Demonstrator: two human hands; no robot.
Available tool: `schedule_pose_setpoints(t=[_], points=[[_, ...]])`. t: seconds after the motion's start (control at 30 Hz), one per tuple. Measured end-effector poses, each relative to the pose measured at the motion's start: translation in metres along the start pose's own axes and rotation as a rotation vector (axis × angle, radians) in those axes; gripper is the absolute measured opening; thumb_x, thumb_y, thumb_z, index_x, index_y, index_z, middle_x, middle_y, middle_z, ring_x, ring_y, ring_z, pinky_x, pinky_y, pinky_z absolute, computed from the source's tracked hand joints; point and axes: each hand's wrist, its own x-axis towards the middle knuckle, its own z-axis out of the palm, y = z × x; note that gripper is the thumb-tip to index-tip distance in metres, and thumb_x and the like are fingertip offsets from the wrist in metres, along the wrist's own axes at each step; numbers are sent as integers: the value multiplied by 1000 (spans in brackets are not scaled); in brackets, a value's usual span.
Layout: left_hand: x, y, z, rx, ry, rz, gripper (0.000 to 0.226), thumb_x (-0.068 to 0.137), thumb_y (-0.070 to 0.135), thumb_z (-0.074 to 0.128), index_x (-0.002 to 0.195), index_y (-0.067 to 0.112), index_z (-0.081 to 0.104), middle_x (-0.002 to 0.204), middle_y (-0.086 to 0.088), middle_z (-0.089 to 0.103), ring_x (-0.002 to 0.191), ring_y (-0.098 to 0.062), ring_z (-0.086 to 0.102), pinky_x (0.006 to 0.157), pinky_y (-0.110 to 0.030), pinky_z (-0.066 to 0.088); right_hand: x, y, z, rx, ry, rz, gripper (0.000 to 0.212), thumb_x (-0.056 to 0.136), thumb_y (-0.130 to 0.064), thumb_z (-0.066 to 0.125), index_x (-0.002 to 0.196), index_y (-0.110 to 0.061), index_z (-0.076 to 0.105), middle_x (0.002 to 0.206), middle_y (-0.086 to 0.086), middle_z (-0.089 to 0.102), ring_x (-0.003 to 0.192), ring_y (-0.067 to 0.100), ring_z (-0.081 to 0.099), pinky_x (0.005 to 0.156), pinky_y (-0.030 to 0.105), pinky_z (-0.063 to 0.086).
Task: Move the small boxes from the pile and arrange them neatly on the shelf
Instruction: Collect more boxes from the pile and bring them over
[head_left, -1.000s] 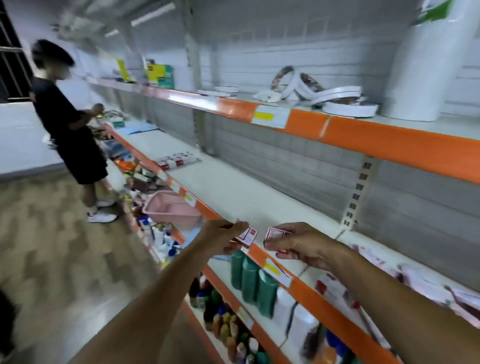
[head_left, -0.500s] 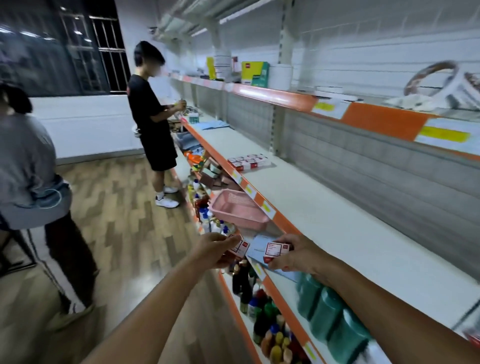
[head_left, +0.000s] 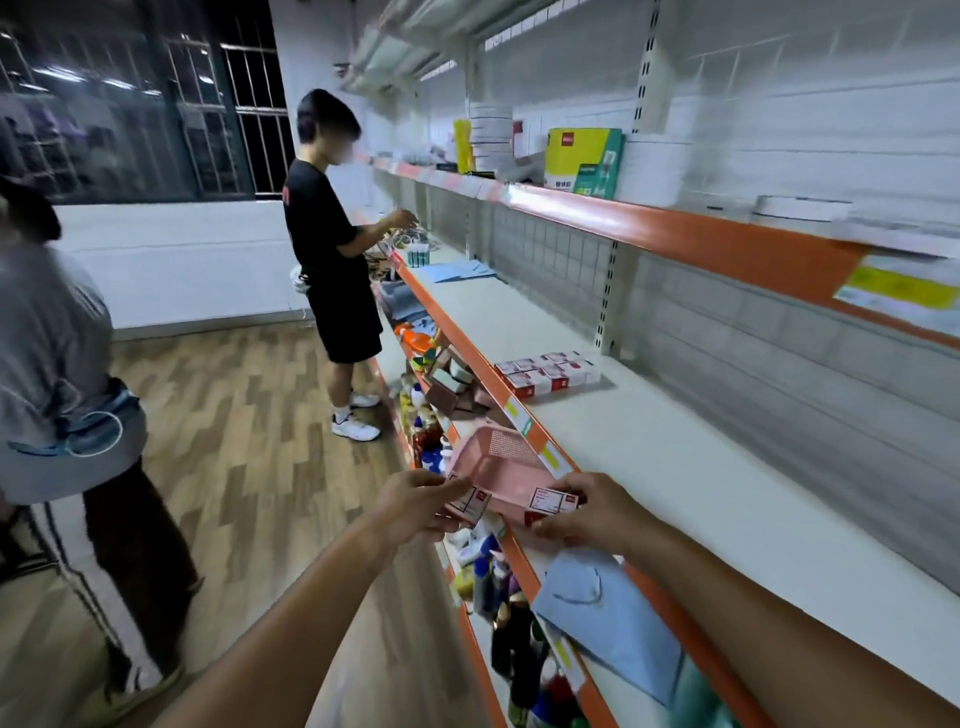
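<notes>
Carrying step | left hand (head_left: 415, 506) pinches small red-and-white cardboard box (head_left: 470, 505) | right hand (head_left: 597, 512) grips another box (head_left: 551, 503) | next: set both beside stacked row (head_left: 546, 373) on cream shelf (head_left: 675, 467)

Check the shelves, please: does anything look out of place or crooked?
The pink basket sits tilted, jutting past the orange shelf edge. The small boxes farther along lie in a tidy group.

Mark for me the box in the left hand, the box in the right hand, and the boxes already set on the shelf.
Left-hand box (head_left: 471, 503), head view: on its white label face.
Right-hand box (head_left: 552, 501), head view: on its white label face.
Shelf boxes (head_left: 546, 373), head view: on the top of the middle of the group.
</notes>
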Motion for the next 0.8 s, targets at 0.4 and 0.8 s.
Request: schedule_pose_setpoints(t=[0.4, 0.8], points=[[167, 60, -18, 101, -73, 30, 34, 89, 36, 71, 106, 7, 69, 99, -15, 74, 73, -19, 68, 66, -27, 58, 128, -18, -41, -53, 150, 56, 29, 71, -17, 85, 96, -17, 71, 87, 3, 72, 74, 13, 65, 65, 27, 53], [324, 110, -37, 207, -363, 129, 35, 84, 36, 76, 107, 11, 69, 100, -14, 73, 88, -27, 73, 83, -37, 58, 226, -24, -28, 11, 506, 219, 34, 64, -20, 87, 93, -21, 70, 87, -2, 73, 81, 17, 68, 74, 35, 53]])
